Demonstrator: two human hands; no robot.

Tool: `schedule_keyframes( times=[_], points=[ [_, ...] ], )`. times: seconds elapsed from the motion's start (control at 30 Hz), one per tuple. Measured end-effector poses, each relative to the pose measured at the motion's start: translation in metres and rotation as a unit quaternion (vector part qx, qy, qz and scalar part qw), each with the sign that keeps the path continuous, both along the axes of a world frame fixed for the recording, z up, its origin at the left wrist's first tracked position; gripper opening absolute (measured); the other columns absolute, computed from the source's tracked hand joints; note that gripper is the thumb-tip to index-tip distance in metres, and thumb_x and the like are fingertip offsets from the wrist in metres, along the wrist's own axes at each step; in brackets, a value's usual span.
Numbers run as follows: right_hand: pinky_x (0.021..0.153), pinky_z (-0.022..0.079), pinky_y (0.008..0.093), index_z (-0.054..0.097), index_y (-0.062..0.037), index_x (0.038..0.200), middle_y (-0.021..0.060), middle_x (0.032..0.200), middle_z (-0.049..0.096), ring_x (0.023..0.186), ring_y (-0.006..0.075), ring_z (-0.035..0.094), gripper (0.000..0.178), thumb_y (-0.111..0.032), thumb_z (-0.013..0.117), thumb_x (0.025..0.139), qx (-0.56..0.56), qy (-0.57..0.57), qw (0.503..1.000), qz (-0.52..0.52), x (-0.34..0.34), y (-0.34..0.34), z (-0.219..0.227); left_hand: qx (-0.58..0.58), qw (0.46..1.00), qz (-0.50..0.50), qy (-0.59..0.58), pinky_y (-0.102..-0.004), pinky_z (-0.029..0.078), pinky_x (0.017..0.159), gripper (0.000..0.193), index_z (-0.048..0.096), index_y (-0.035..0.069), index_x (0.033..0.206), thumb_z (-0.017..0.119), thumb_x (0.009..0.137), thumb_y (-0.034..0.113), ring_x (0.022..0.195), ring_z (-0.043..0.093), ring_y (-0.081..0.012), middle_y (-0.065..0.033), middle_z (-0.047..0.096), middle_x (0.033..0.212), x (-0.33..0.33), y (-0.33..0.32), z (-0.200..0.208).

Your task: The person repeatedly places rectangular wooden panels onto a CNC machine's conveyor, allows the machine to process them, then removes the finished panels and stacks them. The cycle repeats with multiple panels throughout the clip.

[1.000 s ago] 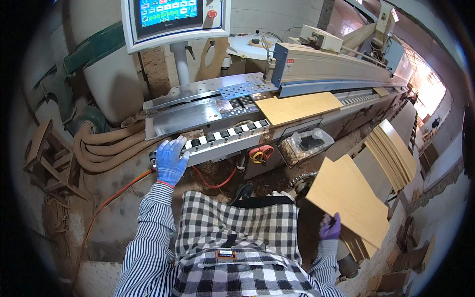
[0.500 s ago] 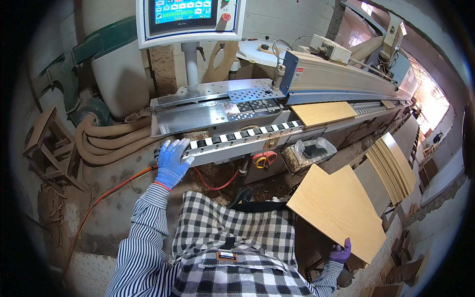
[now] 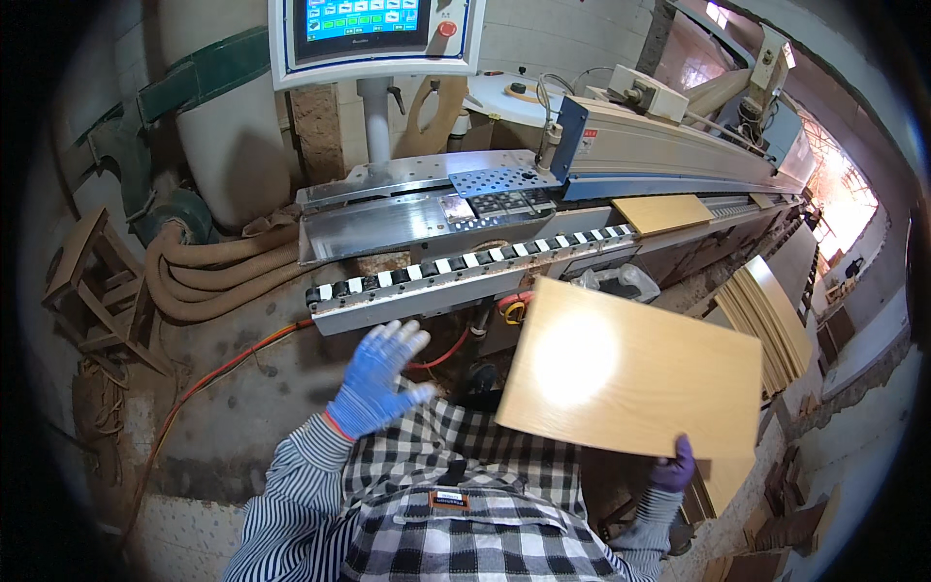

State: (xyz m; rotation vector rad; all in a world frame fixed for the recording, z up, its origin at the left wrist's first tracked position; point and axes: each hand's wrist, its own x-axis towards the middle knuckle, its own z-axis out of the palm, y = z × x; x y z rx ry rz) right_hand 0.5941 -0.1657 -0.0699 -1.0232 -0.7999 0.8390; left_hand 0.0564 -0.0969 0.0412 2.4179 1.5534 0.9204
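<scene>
My left hand [image 3: 376, 380], in a blue knit glove with pale fingertips, hangs in the air on the near side of the roller rail [image 3: 436, 274]. Its fingers are spread and nothing is in them. At lower right, my right hand [image 3: 673, 468], in a purple glove, grips the near edge of a light wood-grain panel [image 3: 669, 378]. That panel is raised and tilted, with a bright glare on its left part. Another panel [image 3: 722, 481] partly shows beneath it. A further wood panel [image 3: 663, 213] lies on the machine beyond the rail.
A long machine [image 3: 669, 155] runs away to the right, with a control screen [image 3: 361, 21] above its near end. A stack of panels [image 3: 771, 315] stands at right. Brown hoses [image 3: 208, 281], a wooden stool [image 3: 97, 276] and an orange hose [image 3: 218, 364] are at left.
My left hand has come off the rail end, moving right and nearer. My right hand has raised a panel off the one beneath. The panel on the machine has slid to the right.
</scene>
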Motion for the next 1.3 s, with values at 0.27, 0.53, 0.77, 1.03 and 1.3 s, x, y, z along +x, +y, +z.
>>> schedule_keyframes(
  times=[0.27,0.53,0.77,1.03,1.3],
  points=[
    [0.053,0.043,0.0213,0.056,-0.0059,0.108,0.0025,0.090,0.059,0.064,0.0106,0.053,0.017,-0.017,0.048,0.098,-0.001,-0.061,0.971,0.232,-0.217,0.129,0.032,0.032,0.982,0.095,0.158,-0.0496,0.017,0.113,0.073,0.057,0.010,0.124,0.056,0.078,0.067,0.134,0.031,-0.0390,-0.0189,0.046,0.136,-0.012,-0.026,0.006],
    [0.063,0.052,0.0304,0.053,-0.0023,0.115,0.0087,0.087,0.063,0.074,0.0199,0.061,0.030,-0.026,0.050,0.098,-0.078,0.377,0.748,0.541,-0.326,0.209,0.050,0.089,0.963,0.248,0.064,-0.0484,0.035,0.105,0.057,0.059,0.002,0.118,0.072,0.077,0.041,0.127,0.041,-0.0405,-0.0221,0.052,0.129,-0.081,-0.010,-0.024],
    [0.078,0.051,0.0277,0.054,0.0056,0.123,0.0140,0.114,0.064,0.092,0.0201,0.065,0.038,-0.019,0.054,0.093,-0.044,-0.132,0.940,0.311,-0.245,0.178,0.074,0.054,0.953,0.297,0.020,-0.0434,0.033,0.108,0.060,0.059,0.002,0.121,0.075,0.075,0.038,0.131,0.038,-0.0377,-0.0216,0.048,0.135,-0.112,0.051,-0.034],
    [0.094,0.042,0.0439,0.053,-0.0103,0.123,0.0130,0.130,0.050,0.115,0.0324,0.049,0.054,-0.015,0.066,0.071,-0.118,-0.798,0.588,-0.063,-0.062,0.186,0.037,0.032,0.950,0.309,0.025,-0.0414,0.032,0.109,0.062,0.059,0.006,0.123,0.075,0.075,0.041,0.133,0.036,-0.0337,-0.0187,0.046,0.138,-0.109,0.064,-0.026],
    [0.076,0.047,0.0413,0.061,-0.0115,0.101,0.0075,0.110,0.059,0.093,0.0273,0.057,0.025,-0.013,0.058,0.076,-0.052,-0.812,0.572,-0.102,-0.029,0.191,-0.002,0.015,0.949,0.312,0.046,-0.0416,0.031,0.109,0.063,0.057,0.005,0.126,0.073,0.077,0.042,0.134,0.036,-0.0331,-0.0189,0.045,0.139,-0.107,0.064,-0.021]
  ],
)
